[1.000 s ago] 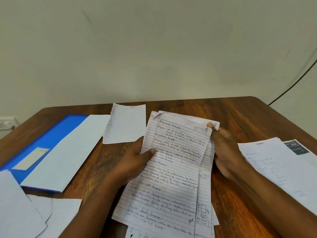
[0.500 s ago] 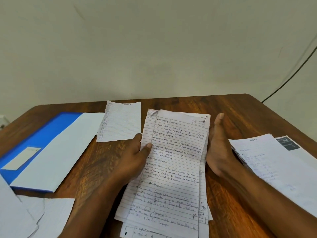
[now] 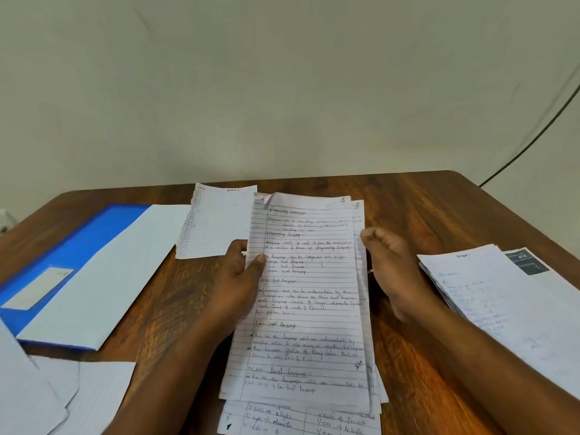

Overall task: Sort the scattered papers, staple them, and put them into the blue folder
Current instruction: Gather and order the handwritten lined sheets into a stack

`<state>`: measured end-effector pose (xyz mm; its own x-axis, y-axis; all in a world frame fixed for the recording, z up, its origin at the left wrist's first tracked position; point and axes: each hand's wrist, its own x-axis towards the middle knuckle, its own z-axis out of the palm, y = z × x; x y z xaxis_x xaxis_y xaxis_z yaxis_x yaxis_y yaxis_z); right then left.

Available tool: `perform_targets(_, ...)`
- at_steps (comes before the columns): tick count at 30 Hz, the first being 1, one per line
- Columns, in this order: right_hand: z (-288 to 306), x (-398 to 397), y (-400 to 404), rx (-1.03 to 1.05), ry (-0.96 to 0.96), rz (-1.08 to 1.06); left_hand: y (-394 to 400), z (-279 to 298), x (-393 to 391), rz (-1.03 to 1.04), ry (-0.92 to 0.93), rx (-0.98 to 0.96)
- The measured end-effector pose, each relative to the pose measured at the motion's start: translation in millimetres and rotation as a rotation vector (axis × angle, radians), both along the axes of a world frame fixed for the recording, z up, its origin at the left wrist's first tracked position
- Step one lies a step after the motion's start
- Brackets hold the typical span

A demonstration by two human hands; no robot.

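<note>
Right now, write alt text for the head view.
A left hand pinches a stack of handwritten lined pages over a wooden table, the right hand at its right edge. A blue folder lies left, printed sheets right.

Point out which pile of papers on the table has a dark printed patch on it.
The stack of papers at the right edge: its far corner shows a dark printed block. The handwritten sheets held by the left hand and the small lined sheet show only lines and writing.

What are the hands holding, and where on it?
The left hand pinches the stack of handwritten papers at its left edge, thumb on top. The right hand is at the stack's right edge; its grip cannot be told.
</note>
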<state>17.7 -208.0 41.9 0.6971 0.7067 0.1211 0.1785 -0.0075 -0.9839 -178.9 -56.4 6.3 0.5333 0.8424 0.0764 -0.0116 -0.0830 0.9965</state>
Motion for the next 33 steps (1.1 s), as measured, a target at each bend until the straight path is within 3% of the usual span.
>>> perform_targets(11, -2, 0, -1, 0.012, 0.014, -0.007, 0, 1, 1, -0.019, 0.024, -0.017)
perform_targets(23, -3, -5, 1, -0.023, -0.006, -0.037, -5, 1, 2, -0.06, 0.096, 0.143)
perform_targets(33, -6, -9, 3, -0.054, 0.011, 0.087, -9, 4, 1, -0.06, 0.022, 0.06)
